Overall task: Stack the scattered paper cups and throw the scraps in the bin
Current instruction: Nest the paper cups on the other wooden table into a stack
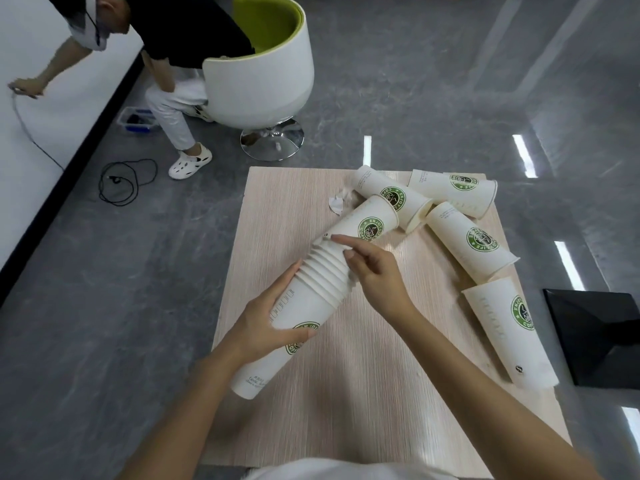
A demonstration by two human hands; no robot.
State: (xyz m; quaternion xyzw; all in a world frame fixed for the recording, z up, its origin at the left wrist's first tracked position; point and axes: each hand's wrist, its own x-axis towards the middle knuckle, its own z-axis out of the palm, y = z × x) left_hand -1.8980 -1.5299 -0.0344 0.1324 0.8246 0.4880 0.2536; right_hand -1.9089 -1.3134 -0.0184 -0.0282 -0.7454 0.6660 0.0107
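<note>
the wooden table (363,393) fills the middle of the frame. the left hand (266,327) is wrapped around the cup stack (311,299) at the centre. the right hand (377,271), fingers loosely bent, touches the top cup (363,223) and holds nothing. this looks like the stacking step; next, push that cup down snug, then reach for the four loose cups (474,244) at the right. the scrap (337,204) waits near the top.

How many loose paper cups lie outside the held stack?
4: far cup; far-right cup; right-middle cup; near-right cup, possibly nested. Stack may hide more.
</note>
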